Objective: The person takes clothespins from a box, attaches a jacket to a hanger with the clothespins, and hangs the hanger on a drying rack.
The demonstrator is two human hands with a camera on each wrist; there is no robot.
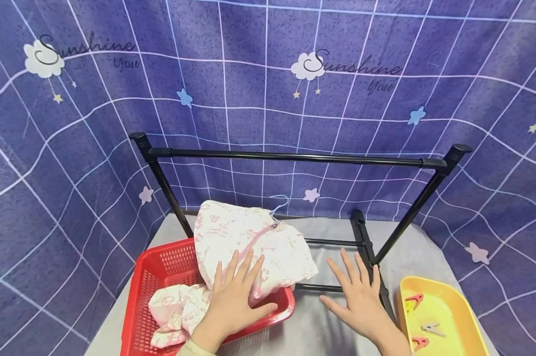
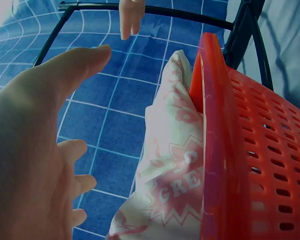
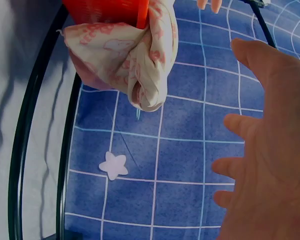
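Note:
Both my hands are held up with fingers spread and nothing in them. The left hand (image 1: 233,301) is in front of a white garment (image 1: 232,225) with pink print and pink piping; the left wrist view shows a gap between them. A light blue hanger (image 1: 273,215) hook sticks out at the garment's top, the rest of it hidden. This garment lies over the back right of a red perforated basket (image 1: 133,301). Another pink-and-white cloth piece (image 1: 170,311) is inside the basket. The right hand (image 1: 361,304) hovers right of the garment, near the rack's right foot.
A black rack (image 1: 294,157) with a top bar and two posts stands behind the basket. To the right, a yellow tray (image 1: 459,316) holds several clothespins (image 1: 432,329). A grey cloth (image 1: 321,306) covers the table, and a blue-purple grid curtain (image 1: 268,113) hangs behind.

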